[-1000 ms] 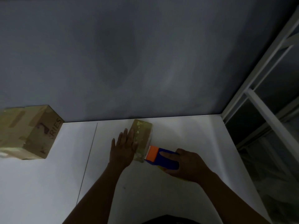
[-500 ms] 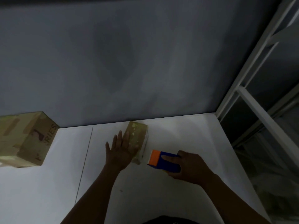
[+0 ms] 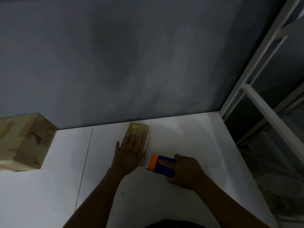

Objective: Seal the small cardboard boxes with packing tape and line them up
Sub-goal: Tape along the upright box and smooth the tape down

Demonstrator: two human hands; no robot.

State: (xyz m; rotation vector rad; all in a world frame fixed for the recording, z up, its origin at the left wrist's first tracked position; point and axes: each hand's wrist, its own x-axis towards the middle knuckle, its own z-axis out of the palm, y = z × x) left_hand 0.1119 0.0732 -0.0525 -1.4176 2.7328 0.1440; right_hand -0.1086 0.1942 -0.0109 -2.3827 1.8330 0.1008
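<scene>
A small tan cardboard box (image 3: 139, 130) sits on the white table (image 3: 189, 139) near the back wall. My left hand (image 3: 130, 153) lies flat on top of it with straight fingers, pressing it down. Just right of the box, my right hand (image 3: 184, 171) grips a blue tape dispenser with an orange front (image 3: 158, 163), index finger along its top. A thin clear strip of tape (image 3: 145, 151) seems to run from the box's right side toward the dispenser. A larger taped box with dark lettering (image 3: 24, 142) stands at the far left.
A grey wall closes the back of the table. A white metal rack frame (image 3: 263, 102) stands beyond the table's right edge. A thin seam (image 3: 85, 162) runs front to back across the tabletop, left of my hands.
My right hand has drawn the dispenser away from the box, to the right and toward me. My left hand has slid further onto the box's top.
</scene>
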